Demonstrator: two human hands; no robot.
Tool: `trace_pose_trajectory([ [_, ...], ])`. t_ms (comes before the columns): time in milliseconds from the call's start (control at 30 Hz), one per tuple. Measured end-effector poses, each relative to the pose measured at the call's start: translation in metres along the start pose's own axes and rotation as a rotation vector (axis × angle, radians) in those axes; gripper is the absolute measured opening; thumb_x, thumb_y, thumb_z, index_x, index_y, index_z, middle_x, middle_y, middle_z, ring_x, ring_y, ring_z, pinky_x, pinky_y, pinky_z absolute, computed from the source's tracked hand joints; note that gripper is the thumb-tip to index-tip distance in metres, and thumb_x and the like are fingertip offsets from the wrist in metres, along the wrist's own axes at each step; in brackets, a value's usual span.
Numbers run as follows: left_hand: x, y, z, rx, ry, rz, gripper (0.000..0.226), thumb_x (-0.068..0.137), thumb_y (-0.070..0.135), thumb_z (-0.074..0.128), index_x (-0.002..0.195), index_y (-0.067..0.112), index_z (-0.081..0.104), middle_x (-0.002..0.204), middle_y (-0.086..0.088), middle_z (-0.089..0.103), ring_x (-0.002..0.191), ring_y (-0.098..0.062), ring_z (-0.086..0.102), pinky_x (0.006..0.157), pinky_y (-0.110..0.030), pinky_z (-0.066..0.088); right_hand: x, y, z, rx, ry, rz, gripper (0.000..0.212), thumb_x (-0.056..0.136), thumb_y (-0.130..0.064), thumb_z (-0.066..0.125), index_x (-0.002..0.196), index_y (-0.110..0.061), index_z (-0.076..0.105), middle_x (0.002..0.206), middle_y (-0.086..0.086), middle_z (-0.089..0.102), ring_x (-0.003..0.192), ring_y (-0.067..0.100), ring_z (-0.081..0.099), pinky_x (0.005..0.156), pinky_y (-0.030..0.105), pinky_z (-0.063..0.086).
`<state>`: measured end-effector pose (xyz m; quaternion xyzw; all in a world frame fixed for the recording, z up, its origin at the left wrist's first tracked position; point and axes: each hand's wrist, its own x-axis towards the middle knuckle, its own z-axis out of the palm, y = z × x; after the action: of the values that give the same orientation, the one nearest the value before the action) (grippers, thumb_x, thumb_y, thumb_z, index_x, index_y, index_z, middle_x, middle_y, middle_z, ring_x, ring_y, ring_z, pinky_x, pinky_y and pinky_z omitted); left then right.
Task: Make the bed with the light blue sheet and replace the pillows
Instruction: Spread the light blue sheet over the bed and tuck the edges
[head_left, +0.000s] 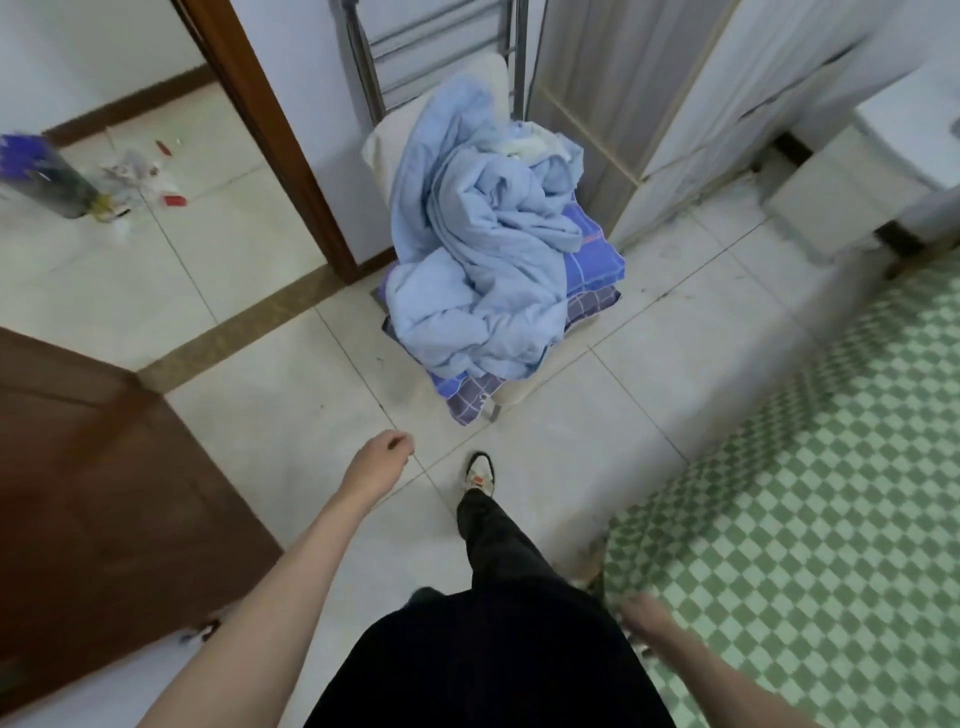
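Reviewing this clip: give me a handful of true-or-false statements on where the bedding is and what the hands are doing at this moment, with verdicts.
1. The light blue sheet lies spread flat over the bed. False: it sits crumpled in a heap on a chair by the wall.
2. Blue checked pillows lie under the sheet heap. True.
3. The left hand grips a corner of the sheet. False: it holds nothing and is apart from the heap, fingers loosely curled.
4. The bed carries a green and white checked cover. True.
5. The right hand holds a pillow. False: it holds nothing, near the bed's corner.
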<state>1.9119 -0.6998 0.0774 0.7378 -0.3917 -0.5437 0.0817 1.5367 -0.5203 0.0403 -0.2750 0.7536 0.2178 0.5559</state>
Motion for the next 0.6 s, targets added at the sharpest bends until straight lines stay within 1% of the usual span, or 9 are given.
trace_pose_trajectory([
  [67, 0.032, 0.022, -0.009, 0.021, -0.058, -0.013, 0.024, 0.1, 0.03, 0.055, 0.117, 0.019, 0.068, 0.114, -0.002, 0.072, 0.106, -0.019, 0.068, 0.098, -0.036, 0.048, 0.015, -0.066, -0.032, 0.067, 0.032, -0.102, 0.028, 0.101, -0.014, 0.044, 0.076, -0.013, 0.056, 0.082, 0.008, 0.056, 0.078, 0.02, 0.051, 0.066, 0.029, 0.038],
  [133, 0.06, 0.042, -0.022, 0.085, -0.107, -0.018, 0.03, 0.102, 0.029, 0.056, 0.128, 0.018, 0.066, 0.124, -0.002, 0.07, 0.113, -0.02, 0.066, 0.103, -0.035, 0.047, 0.022, -0.143, -0.072, 0.187, 0.122, -0.184, 0.025, 0.1, -0.016, 0.046, 0.079, -0.011, 0.058, 0.082, 0.008, 0.057, 0.074, 0.021, 0.053, 0.064, 0.03, 0.039],
  [200, 0.086, 0.056, -0.045, 0.145, -0.069, -0.015, 0.033, 0.101, 0.027, 0.058, 0.132, 0.015, 0.064, 0.131, -0.004, 0.067, 0.119, -0.02, 0.062, 0.103, -0.031, 0.045, 0.028, -0.214, -0.099, 0.298, 0.162, -0.249, 0.024, 0.098, -0.019, 0.049, 0.098, -0.002, 0.066, 0.089, 0.01, 0.062, 0.077, 0.023, 0.056, 0.067, 0.031, 0.041],
  [267, 0.101, 0.07, -0.073, 0.139, -0.019, -0.046, 0.038, 0.099, 0.029, 0.061, 0.135, 0.017, 0.06, 0.134, -0.004, 0.065, 0.116, -0.019, 0.06, 0.096, -0.029, 0.043, 0.018, -0.273, -0.117, 0.38, 0.148, -0.28, 0.035, 0.097, -0.026, 0.053, 0.124, -0.006, 0.063, 0.106, 0.01, 0.067, 0.087, 0.023, 0.059, 0.077, 0.032, 0.045],
  [367, 0.138, 0.135, -0.11, 0.095, 0.041, 0.04, 0.056, 0.094, 0.041, 0.067, 0.142, 0.024, 0.047, 0.143, 0.001, 0.056, 0.121, -0.015, 0.055, 0.093, -0.032, 0.041, 0.003, -0.339, -0.17, 0.54, 0.232, -0.435, 0.07, 0.091, -0.037, 0.07, 0.15, -0.016, 0.038, 0.144, 0.007, 0.052, 0.123, 0.023, 0.056, 0.104, 0.038, 0.046],
  [467, 0.211, 0.252, -0.139, 0.066, 0.102, 0.358, 0.08, 0.081, 0.05, 0.081, 0.147, 0.029, 0.042, 0.146, 0.006, 0.052, 0.132, -0.009, 0.049, 0.1, -0.032, 0.045, 0.005, -0.393, -0.235, 0.543, 0.339, -0.458, 0.119, 0.074, -0.05, 0.085, 0.161, -0.018, 0.011, 0.163, 0.008, 0.018, 0.15, 0.027, 0.026, 0.12, 0.046, 0.031],
  [500, 0.236, 0.289, -0.146, 0.126, 0.116, 0.444, 0.092, 0.077, 0.052, 0.083, 0.153, 0.027, 0.036, 0.155, 0.0, 0.043, 0.143, -0.016, 0.039, 0.112, -0.038, 0.04, 0.012, -0.405, -0.246, 0.53, 0.363, -0.428, 0.127, 0.07, -0.053, 0.087, 0.161, -0.018, 0.006, 0.165, 0.009, 0.011, 0.152, 0.027, 0.02, 0.121, 0.047, 0.027],
  [533, 0.26, 0.321, -0.151, 0.23, 0.112, 0.497, 0.107, 0.075, 0.058, 0.083, 0.159, 0.027, 0.024, 0.165, -0.005, 0.026, 0.153, -0.022, 0.022, 0.122, -0.044, 0.027, 0.019, -0.415, -0.249, 0.541, 0.371, -0.372, 0.132, 0.067, -0.056, 0.087, 0.161, -0.018, 0.003, 0.166, 0.009, 0.007, 0.153, 0.028, 0.016, 0.122, 0.048, 0.025],
  [600, 0.303, 0.371, -0.156, 0.515, 0.067, 0.564, 0.128, 0.069, 0.076, 0.075, 0.162, 0.032, -0.001, 0.171, -0.003, -0.009, 0.157, -0.025, -0.011, 0.125, -0.049, 0.004, 0.026, -0.428, -0.237, 0.656, 0.302, -0.183, 0.138, 0.063, -0.06, 0.088, 0.161, -0.023, -0.002, 0.167, 0.006, 0.004, 0.152, 0.031, 0.019, 0.116, 0.052, 0.034],
])
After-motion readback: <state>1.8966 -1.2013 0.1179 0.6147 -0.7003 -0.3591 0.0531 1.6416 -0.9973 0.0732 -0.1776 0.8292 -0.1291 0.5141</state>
